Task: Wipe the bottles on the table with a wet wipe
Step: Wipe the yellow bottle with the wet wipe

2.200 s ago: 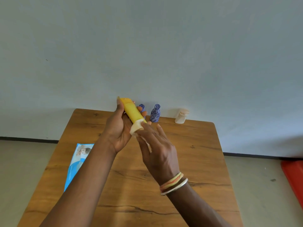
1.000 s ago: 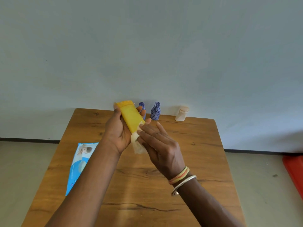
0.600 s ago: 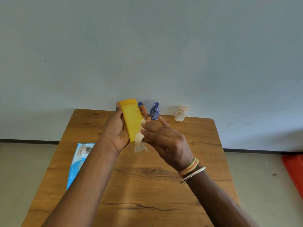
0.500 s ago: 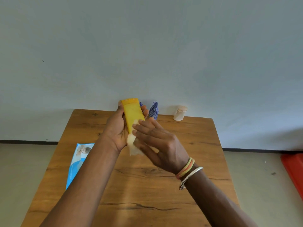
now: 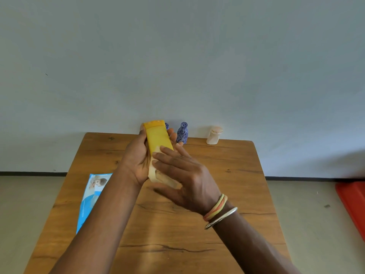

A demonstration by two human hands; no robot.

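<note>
Head view: yellow bottle [image 5: 159,138] sits gripped in left hand [image 5: 136,161].

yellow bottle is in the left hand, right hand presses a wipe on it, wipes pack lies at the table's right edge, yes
No: the head view shows the wipes pack at the left edge of the table, not the right. Otherwise yes: the left hand holds the yellow bottle, the right hand presses the wipe on it.

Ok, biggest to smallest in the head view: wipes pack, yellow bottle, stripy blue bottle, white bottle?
1. wipes pack
2. yellow bottle; both are nearer the camera, so unsure
3. stripy blue bottle and white bottle look about alike
</note>
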